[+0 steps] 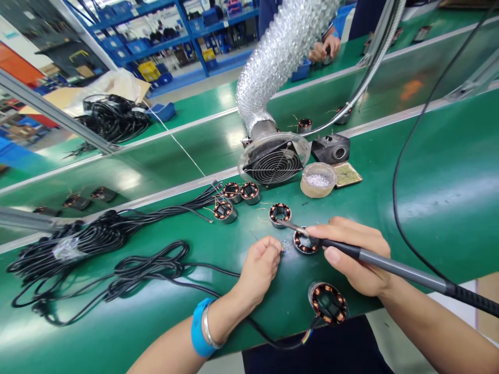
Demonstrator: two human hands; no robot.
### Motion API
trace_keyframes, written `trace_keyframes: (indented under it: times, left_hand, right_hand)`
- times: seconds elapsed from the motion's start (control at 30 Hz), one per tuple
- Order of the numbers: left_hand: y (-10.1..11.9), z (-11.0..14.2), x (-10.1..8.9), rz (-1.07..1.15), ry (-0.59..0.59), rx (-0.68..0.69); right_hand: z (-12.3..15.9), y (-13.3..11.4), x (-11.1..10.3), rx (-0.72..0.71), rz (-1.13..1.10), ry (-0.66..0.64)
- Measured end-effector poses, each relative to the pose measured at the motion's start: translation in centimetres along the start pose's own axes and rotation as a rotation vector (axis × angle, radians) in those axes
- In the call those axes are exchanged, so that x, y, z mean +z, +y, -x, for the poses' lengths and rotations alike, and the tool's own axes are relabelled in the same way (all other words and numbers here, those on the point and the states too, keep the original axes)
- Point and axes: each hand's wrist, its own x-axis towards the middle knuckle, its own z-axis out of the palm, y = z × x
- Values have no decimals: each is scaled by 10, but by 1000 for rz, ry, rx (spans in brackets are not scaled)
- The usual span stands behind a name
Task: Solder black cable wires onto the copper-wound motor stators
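Note:
My right hand (356, 257) is closed around a grey soldering iron (393, 267), whose tip reaches left toward a copper-wound stator (304, 242) on the green table. My left hand (259, 267) is pinched shut just left of that stator, holding something thin that I cannot make out. It wears a blue wristband and a metal bangle. Another stator (328, 303) with a black cable attached lies at the table's front edge below my right hand. One more stator (279, 214) sits just beyond the iron's tip.
A fume extractor fan (274, 163) on a silver hose (284, 47) stands behind. Beside it are a solder tub (317, 180), a sponge pad (348, 175) and a black holder (331, 149). Black cable bundles (97, 249) lie left. Another person's hands (325, 48) work far back.

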Motion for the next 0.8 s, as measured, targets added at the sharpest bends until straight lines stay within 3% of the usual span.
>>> trace_keyframes:
  times: [0.43,0.8]
  left_hand:
    - [-3,3,1,17,-23,29]
    - [-1,2,1,-1,-53,57]
  right_hand:
    - [2,-6,-2,63,9,8]
    - [-4,-12,0,19,-13,-4]
